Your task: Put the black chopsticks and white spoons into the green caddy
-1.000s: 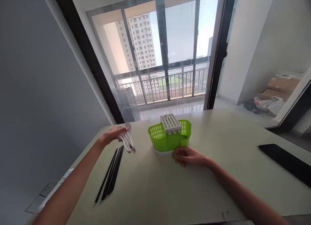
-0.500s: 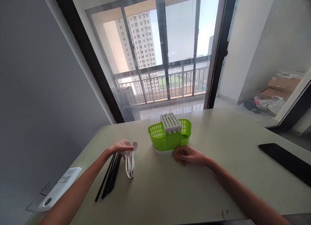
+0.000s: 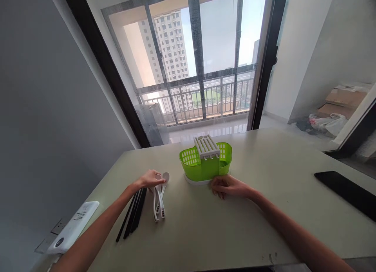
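Observation:
White spoons (image 3: 162,207), several of them, lie loosely crossed with bowls pointing away and handles towards me. My left hand (image 3: 151,179) is closed over their bowl ends, thumb and fingers pinching a spoon bowl; part of the bunch is hidden under it. Just left of them lie several black chopsticks (image 3: 135,215), their far ends beneath my left hand. A green utensil caddy (image 3: 210,169) with a white slotted top (image 3: 207,146) and white base stands upright beyond. My right hand (image 3: 227,185) rests on the table, fingers curled in, against the caddy's front right base.
The pale table (image 3: 205,229) carries a black flat object (image 3: 346,191) at the right. A white device (image 3: 73,227) sits at the left edge by the wall. Behind the table stands a glass door; cardboard (image 3: 342,101) and bags (image 3: 329,123) lie on the floor at right.
My left hand has moved slightly right and the spoons have spread, their handles now crossing more loosely. My right hand and the caddy stay in place.

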